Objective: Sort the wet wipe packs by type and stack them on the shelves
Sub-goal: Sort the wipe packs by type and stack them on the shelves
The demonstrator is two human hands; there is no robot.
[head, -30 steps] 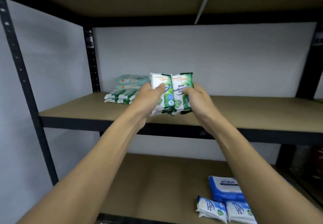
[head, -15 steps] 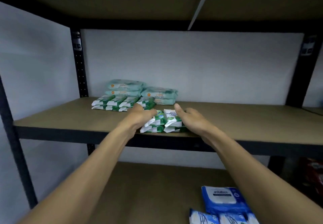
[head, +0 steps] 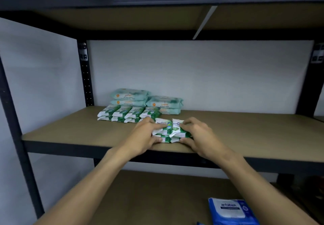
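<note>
On middle brown fibreboard shelf point(head: 70, 128) of black metal rack point(head: 85, 74), near front edge: small green-and-white pine antibacterial wet wipe packs point(head: 171, 131), flat plastic pouches. Set in two low piles side by side and touching, two packs to a pile as far as can be told. Resting on the board, not lifted.

Clasped from the left by left hand point(head: 142, 137): fingers curled close together over top of left pile, thumb pressed against its front lower edge. Clasped from the right by right hand point(head: 203, 137): fingers bent and slightly spread over top of right pile, thumb tucked at its front lower corner. Bare forearms reaching in from below.

Just behind and to the left: row of matching green-and-white packs point(head: 128, 113), four across, two high, lying flat. Cannot tell whether left hand touches right end of that row.

Further back, against white wall point(head: 192, 75): larger pale mint-green soft packs point(head: 130, 97) with round orange marks, in two piles of two, side by side.

On lower brown shelf point(head: 157, 198), at right: blue-and-white flat pack point(head: 229, 210) marked "antabax", cut off by bottom edge. Well apart from the green packs.

Overhead: underside of upper shelf point(head: 122, 17), crossed by pale metal brace point(head: 205, 22).
</note>
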